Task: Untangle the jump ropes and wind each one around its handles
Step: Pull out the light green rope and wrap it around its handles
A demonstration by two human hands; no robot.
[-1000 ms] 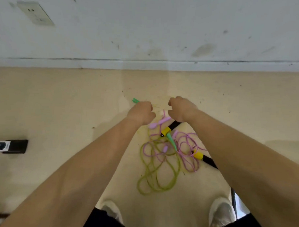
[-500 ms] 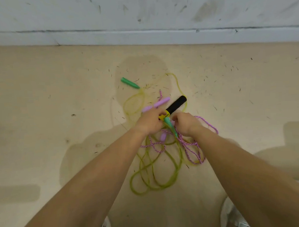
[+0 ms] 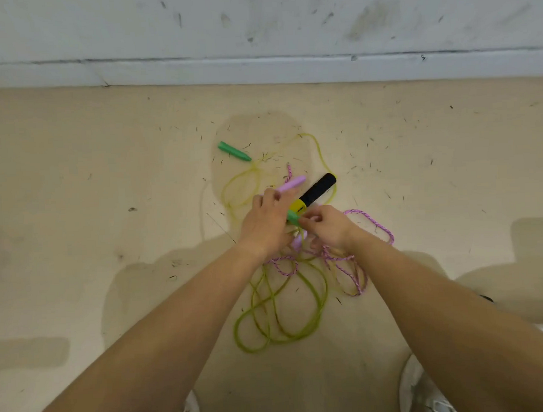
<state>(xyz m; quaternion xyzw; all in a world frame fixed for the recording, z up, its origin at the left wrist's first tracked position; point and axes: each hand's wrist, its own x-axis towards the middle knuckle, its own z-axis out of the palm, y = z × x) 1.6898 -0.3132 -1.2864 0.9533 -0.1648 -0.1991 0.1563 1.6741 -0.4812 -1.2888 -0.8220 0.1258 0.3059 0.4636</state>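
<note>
A tangle of jump ropes lies on the beige floor. The yellow-green rope loops in front of me and up to a green handle lying apart at the far left. A pink braided rope curls under my right arm. My left hand holds the pink handle with its fingers. My right hand pinches a second green handle, which lies against the black and yellow handle. Where the ropes cross under both hands is hidden.
A grey-white wall and skirting run along the far side. The floor is littered with small dark specks. My white shoes stand at the bottom edge, close to the rope loops.
The camera has dropped closer to the floor. My hands have come down onto the handles in the middle of the tangle, the left reaching forward to the pink handle.
</note>
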